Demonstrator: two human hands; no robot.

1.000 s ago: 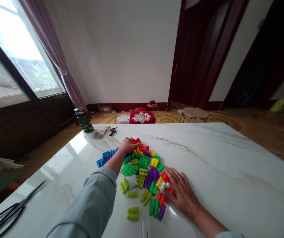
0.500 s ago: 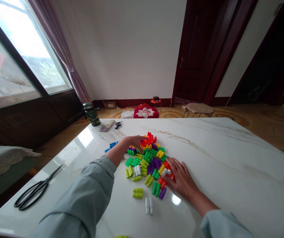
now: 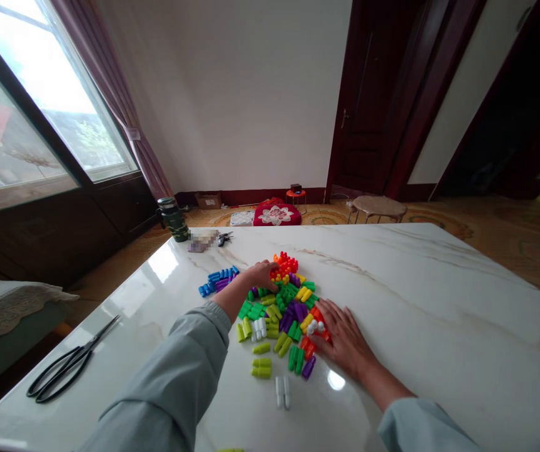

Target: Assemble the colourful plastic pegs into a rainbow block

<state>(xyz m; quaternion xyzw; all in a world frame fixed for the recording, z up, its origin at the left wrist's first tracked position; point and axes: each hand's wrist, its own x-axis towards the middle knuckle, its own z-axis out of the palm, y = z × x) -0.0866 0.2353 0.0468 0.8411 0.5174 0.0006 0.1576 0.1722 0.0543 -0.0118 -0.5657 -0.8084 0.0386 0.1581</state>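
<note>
A pile of plastic bullet-shaped building pieces lies on the white marbled table (image 3: pixel 439 326). My left hand (image 3: pixel 261 275) reaches over its far left part, thumb and fingers apart, beside the red pieces (image 3: pixel 285 266) and green pieces (image 3: pixel 287 295). Its fingertips are partly hidden. My right hand (image 3: pixel 345 339) rests with fingers spread along the pile's right edge, touching red pieces and next to a white piece (image 3: pixel 316 326). Purple pieces (image 3: pixel 293 314) lie mid-pile. Blue pieces (image 3: pixel 223 274) lie left of my left wrist. Nearer me are a lime piece (image 3: pixel 261 368) and a white pair (image 3: pixel 282 393).
Black-handled scissors (image 3: pixel 70 367) lie at the table's left. A camouflage flask (image 3: pixel 174 220) and keys (image 3: pixel 224 238) are at the far left corner, beside a blurred-out item (image 3: pixel 203 240). Beyond the table stand a red flowered stool (image 3: pixel 277 215) and a round stool (image 3: pixel 377 206).
My left hand has shifted slightly right and nearer me, uncovering more blue and purple pieces at its left. Several pieces under it have moved a little. My right hand stays in place.
</note>
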